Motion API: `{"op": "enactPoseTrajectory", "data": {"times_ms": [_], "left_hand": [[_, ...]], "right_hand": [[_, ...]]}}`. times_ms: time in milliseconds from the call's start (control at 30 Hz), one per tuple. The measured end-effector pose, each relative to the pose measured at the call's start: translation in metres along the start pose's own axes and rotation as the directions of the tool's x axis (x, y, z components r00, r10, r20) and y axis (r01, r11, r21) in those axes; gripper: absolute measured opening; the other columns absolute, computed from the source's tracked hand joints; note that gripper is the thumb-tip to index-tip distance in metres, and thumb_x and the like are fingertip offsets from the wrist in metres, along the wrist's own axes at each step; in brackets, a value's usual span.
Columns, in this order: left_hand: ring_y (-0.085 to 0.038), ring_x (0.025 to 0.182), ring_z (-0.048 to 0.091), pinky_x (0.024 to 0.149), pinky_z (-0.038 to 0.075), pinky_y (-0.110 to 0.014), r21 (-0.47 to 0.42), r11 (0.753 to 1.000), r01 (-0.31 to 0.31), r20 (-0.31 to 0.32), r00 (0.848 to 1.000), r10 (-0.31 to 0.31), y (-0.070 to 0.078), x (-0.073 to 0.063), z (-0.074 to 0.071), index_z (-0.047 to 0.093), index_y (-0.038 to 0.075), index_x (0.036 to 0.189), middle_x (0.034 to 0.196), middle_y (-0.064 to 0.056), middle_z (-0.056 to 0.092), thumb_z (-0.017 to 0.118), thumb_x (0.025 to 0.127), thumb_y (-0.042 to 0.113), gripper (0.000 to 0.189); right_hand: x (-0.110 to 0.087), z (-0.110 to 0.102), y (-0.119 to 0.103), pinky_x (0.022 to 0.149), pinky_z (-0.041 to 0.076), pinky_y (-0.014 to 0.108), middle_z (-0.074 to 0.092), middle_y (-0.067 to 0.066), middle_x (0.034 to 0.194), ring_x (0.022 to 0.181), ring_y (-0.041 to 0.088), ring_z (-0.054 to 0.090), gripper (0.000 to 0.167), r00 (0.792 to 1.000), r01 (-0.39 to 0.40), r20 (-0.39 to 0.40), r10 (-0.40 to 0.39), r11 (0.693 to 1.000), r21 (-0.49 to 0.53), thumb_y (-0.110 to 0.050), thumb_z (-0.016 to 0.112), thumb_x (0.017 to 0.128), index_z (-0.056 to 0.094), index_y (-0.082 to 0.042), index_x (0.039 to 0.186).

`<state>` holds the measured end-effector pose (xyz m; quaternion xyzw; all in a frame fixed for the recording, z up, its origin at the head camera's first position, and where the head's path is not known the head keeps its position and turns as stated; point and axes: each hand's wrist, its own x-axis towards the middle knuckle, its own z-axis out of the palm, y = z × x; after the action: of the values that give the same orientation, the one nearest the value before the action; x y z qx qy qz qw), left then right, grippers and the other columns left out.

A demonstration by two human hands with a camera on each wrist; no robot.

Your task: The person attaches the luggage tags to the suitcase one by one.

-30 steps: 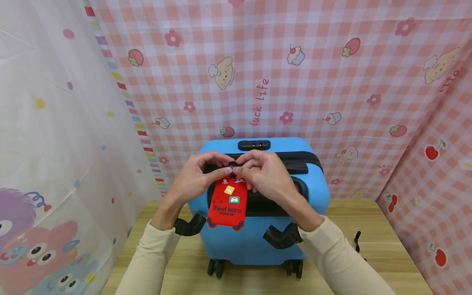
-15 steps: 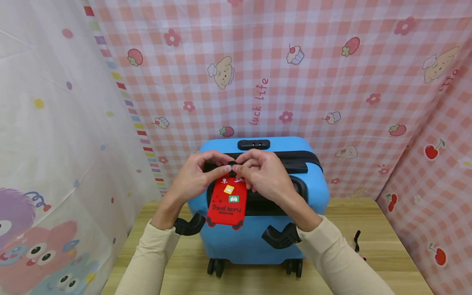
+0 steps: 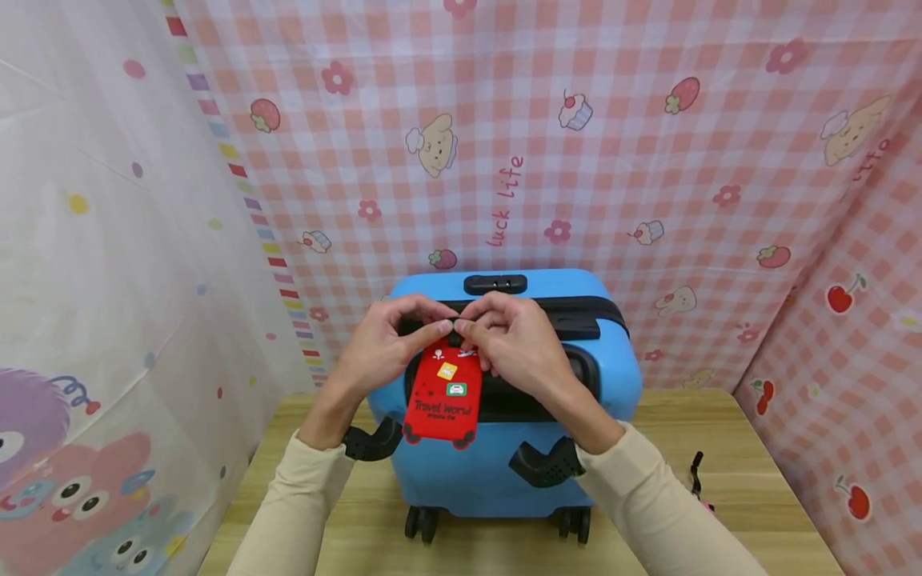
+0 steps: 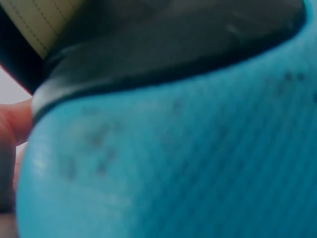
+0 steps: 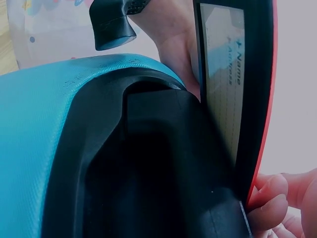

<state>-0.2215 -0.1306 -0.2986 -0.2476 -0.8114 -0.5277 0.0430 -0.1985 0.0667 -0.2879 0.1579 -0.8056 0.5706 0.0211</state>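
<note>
A red luggage tag (image 3: 442,404) printed "Travel World" hangs in front of a blue suitcase (image 3: 497,472) in the head view. My left hand (image 3: 378,344) and right hand (image 3: 520,344) meet above it, thumbs and fingertips pinching its black strap (image 3: 454,339). How the strap runs is mostly hidden by the fingers. The right wrist view gives the tag's back, a name card (image 5: 223,64) behind a clear window, beside the black handle recess (image 5: 104,144). Left fingers (image 4: 19,119) show at the edge of the left wrist view, past the suitcase's corner.
The suitcase stands on its black wheels on a wooden tabletop (image 3: 346,536), a black lock (image 3: 495,284) on top. A small black and pink item (image 3: 696,472) lies at right, partly behind the sleeve. Patterned curtains (image 3: 612,192) surround the table at the back and sides.
The hands stay at the same place on the strap with only tiny finger shifts. The tag hangs almost unmoved, and the head view shifts very slightly.
</note>
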Motion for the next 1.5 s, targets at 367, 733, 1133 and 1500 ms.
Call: {"op": "enactPoseTrajectory", "data": {"times_ms": [367, 733, 1133, 1500], "left_hand": [[-0.023, 0.086, 0.062, 0.073, 0.055, -0.035, -0.001, 1.000, -0.009, -0.035, 0.999, 0.009, 0.000, 0.001, 0.002, 0.074, 0.011, 0.104, 0.099, -0.004, 0.070, 0.067, 0.095, 0.017, 0.013], [-0.023, 0.083, 0.063, 0.070, 0.054, -0.033, -0.019, 1.000, -0.023, -0.061, 0.998, 0.022, 0.000, 0.002, 0.004, 0.074, 0.011, 0.102, 0.095, -0.005, 0.071, 0.068, 0.095, 0.016, 0.011], [-0.022, 0.081, 0.063, 0.070, 0.055, -0.031, -0.008, 0.999, -0.034, -0.078, 0.996, 0.034, 0.002, 0.001, 0.005, 0.074, 0.010, 0.103, 0.095, -0.004, 0.072, 0.068, 0.095, 0.016, 0.012], [-0.017, 0.109, 0.059, 0.097, 0.047, -0.040, 0.210, 0.959, -0.189, -0.131, 0.967, 0.219, -0.004, -0.009, 0.006, 0.073, 0.012, 0.116, 0.116, -0.002, 0.070, 0.066, 0.096, 0.019, 0.022]], "right_hand": [[-0.001, 0.001, 0.002, 0.047, 0.049, 0.035, 0.068, 0.005, 0.075, 0.054, 0.023, 0.055, 0.010, 0.999, 0.039, -0.024, -0.040, 0.999, -0.013, -0.020, 0.063, 0.098, 0.066, -0.011, 0.101], [0.000, 0.002, 0.004, 0.048, 0.049, 0.036, 0.069, 0.004, 0.075, 0.054, 0.023, 0.055, 0.012, 0.998, 0.056, -0.022, -0.057, 0.998, -0.022, -0.019, 0.066, 0.096, 0.065, -0.010, 0.103], [0.000, 0.001, 0.003, 0.047, 0.048, 0.036, 0.069, 0.004, 0.074, 0.054, 0.023, 0.055, 0.011, 0.995, 0.091, -0.028, -0.092, 0.995, -0.030, -0.018, 0.067, 0.095, 0.066, -0.010, 0.103], [0.000, 0.001, 0.003, 0.049, 0.049, 0.035, 0.069, 0.005, 0.076, 0.055, 0.023, 0.055, 0.013, 0.997, 0.068, -0.031, -0.069, 0.998, -0.017, -0.020, 0.065, 0.097, 0.065, -0.009, 0.105]]}}
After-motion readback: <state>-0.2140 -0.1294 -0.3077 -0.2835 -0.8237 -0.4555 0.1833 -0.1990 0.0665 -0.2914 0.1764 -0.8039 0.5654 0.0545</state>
